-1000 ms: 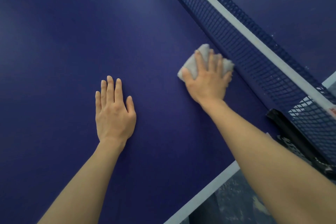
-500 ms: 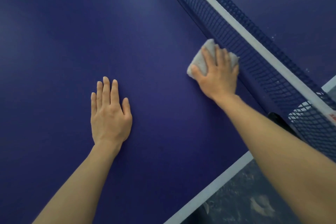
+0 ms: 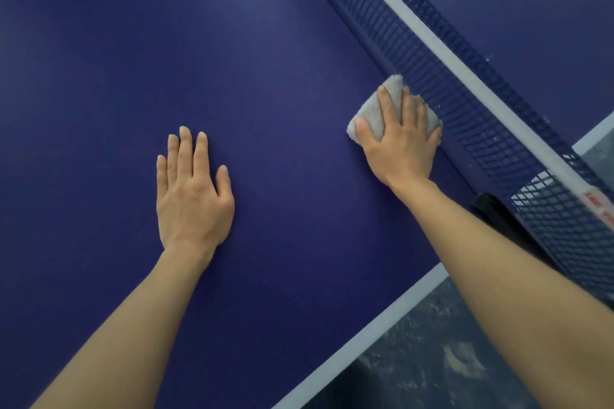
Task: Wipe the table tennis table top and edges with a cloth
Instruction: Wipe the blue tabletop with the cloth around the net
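Observation:
The dark blue table tennis table top point(image 3: 166, 43) fills most of the view. My right hand point(image 3: 403, 143) presses a folded grey cloth point(image 3: 372, 113) flat on the table, right against the foot of the net. My fingers cover most of the cloth; its far and left edges stick out. My left hand point(image 3: 192, 189) lies flat on the table with fingers together, holding nothing, well to the left of the cloth.
The blue net point(image 3: 465, 76) with its white top band runs diagonally from top centre to the right edge. Its black clamp point(image 3: 491, 209) sits at the table's side. The white edge line point(image 3: 365, 332) borders a grey mottled floor point(image 3: 432, 359).
My right hand has slid the cloth along the net's foot, away from the table's side edge. My left hand has stayed flat on the table, shifting only slightly.

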